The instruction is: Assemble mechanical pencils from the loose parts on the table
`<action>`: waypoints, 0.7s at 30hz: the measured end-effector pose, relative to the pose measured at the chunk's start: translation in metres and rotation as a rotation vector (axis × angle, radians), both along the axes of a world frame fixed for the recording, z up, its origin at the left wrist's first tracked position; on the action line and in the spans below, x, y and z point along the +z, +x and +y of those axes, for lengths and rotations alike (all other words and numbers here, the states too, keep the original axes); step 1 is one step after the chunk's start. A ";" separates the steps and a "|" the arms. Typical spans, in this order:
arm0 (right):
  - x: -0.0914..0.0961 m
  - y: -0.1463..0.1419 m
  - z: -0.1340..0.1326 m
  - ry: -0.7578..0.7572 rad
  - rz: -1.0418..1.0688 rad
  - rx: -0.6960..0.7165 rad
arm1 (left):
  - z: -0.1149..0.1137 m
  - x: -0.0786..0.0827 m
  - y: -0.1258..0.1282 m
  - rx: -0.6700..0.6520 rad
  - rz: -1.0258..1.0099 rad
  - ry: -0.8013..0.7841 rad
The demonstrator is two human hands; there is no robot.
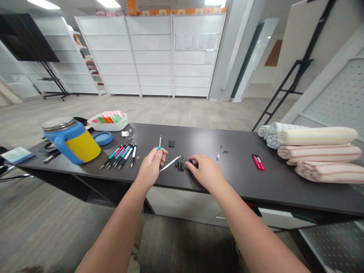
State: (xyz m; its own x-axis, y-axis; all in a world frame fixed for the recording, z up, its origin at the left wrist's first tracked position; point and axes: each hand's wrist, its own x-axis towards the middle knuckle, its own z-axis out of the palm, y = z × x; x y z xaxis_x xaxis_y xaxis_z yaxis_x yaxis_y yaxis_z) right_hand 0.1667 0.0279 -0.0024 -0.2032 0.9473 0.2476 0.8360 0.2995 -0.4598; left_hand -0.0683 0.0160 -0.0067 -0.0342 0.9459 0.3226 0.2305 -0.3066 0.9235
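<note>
My left hand (152,163) is closed around a teal pen barrel (159,148), with a thin white refill (160,140) sticking up from its top. My right hand (204,168) is curled low over the table, thumb and fingers pinched around a small black pen part, mostly hidden. Just left of its fingertips lie several short black pen grips (179,165). Between the hands, white refills (170,163) lie slantwise. A few more black pieces (171,143) stand in a row farther back.
Several pens (119,155) lie left, near a blue and yellow mug (74,140), a blue lid (102,138) and a white basket (122,123) of packets. Small parts (224,151), pink barrels (258,162) and rolled towels (318,151) lie right on the dark table (236,174).
</note>
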 end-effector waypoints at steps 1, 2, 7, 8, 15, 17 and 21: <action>0.000 -0.003 0.002 0.001 -0.015 -0.009 | -0.001 0.001 0.000 0.005 0.011 -0.002; 0.000 -0.005 0.004 0.002 -0.032 -0.017 | -0.001 0.001 -0.001 0.012 0.023 -0.001; 0.000 -0.005 0.010 -0.009 -0.078 -0.009 | -0.007 0.004 -0.005 0.040 0.118 -0.004; 0.000 -0.004 0.011 -0.011 -0.080 -0.007 | -0.008 0.005 -0.005 0.046 0.138 -0.005; 0.001 0.001 0.005 0.006 0.226 0.010 | -0.015 0.010 -0.004 0.047 0.409 0.078; 0.003 -0.002 0.005 -0.106 0.476 0.052 | -0.018 0.012 -0.001 0.013 0.463 0.096; 0.010 -0.013 0.006 -0.171 0.840 0.082 | -0.020 0.011 0.002 -0.034 0.519 0.127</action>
